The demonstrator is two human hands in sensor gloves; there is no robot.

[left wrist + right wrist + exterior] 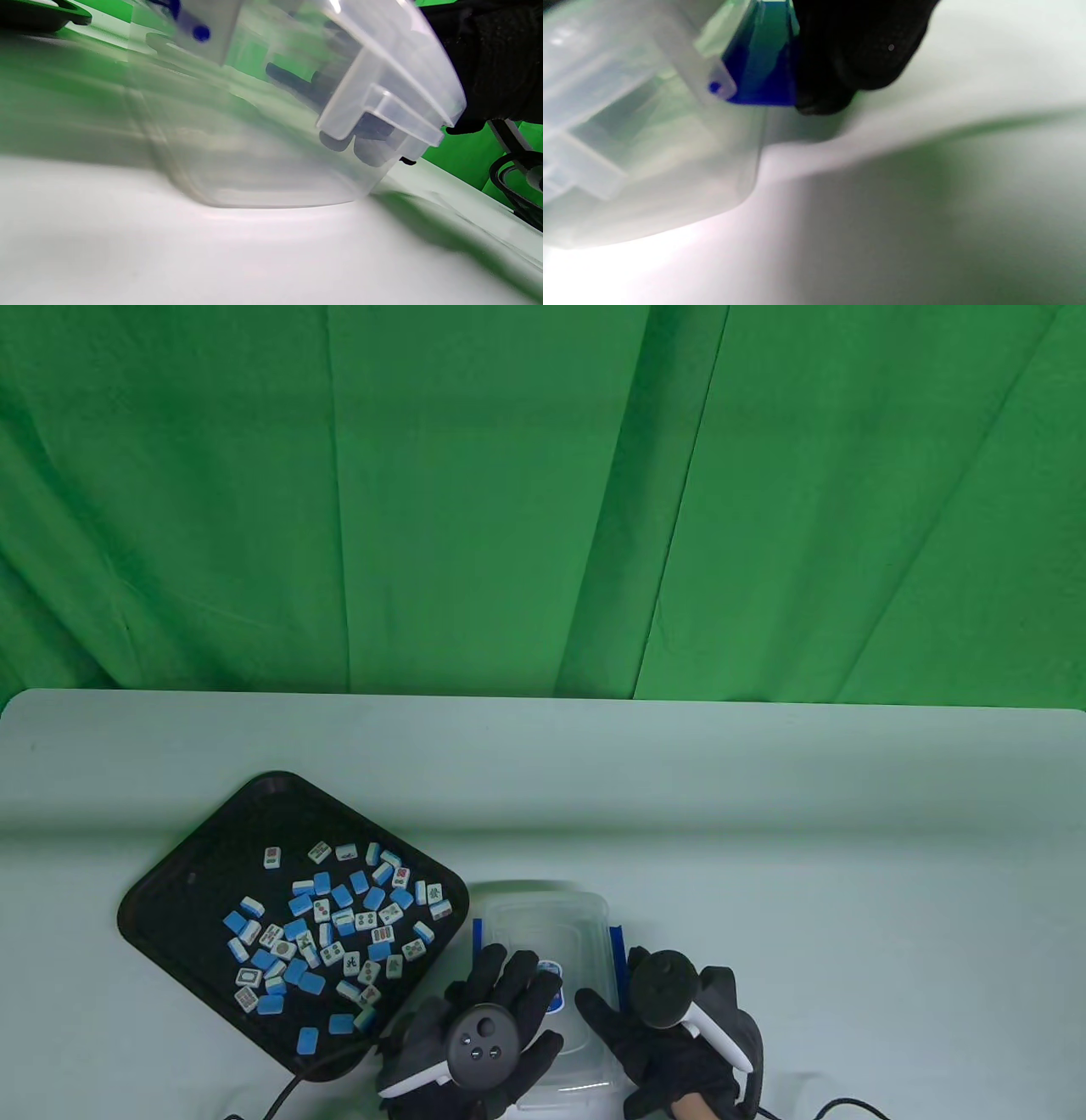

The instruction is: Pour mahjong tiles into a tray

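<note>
A black tray lies at the front left of the table and holds many blue-and-white mahjong tiles, scattered loose. Right of it stands a clear plastic container with its lid on and blue latches at the sides. No tiles show inside it. My left hand rests flat on the lid with its fingers spread. My right hand holds the container's right side, thumb on the lid. In the right wrist view its fingers touch the blue latch. The container fills the left wrist view.
The white table runs back to a green backdrop. Black cables trail off the front edge near both hands. The tray's corner shows at the top left of the left wrist view.
</note>
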